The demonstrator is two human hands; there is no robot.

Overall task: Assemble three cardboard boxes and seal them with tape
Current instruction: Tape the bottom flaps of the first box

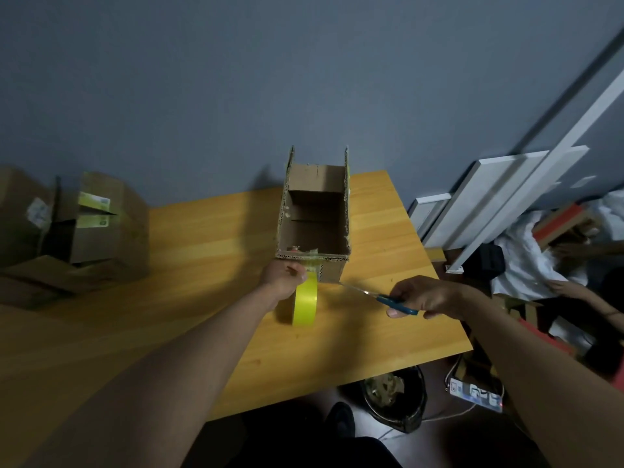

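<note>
Cardboard box [315,217] stands open-topped on the wooden table [202,258], toward its far edge and nearer the right side. Two flaps stand upright on its left and right sides. A strip of tape runs over the near rim of the box and down its near wall.

Yellow tape roll [305,300] stands on edge just in front of the box, its upper part meeting the taped near wall. Left hand [283,276] is at the box's near left corner, fingers curled around the top of the roll.

Right hand [422,297] grips the blue handles of scissors [378,297], fingers curled through and around them. The blades point left toward the lower near wall of the box, next to the roll; whether the tips touch tape cannot be determined.

Other boxes [98,217], some with yellow-green tape, sit at the table's far left corner, blurred. White boards [489,197] lean against the wall beyond the right edge. A bin [395,396] and a power strip [476,391] lie on the floor below the near edge.
</note>
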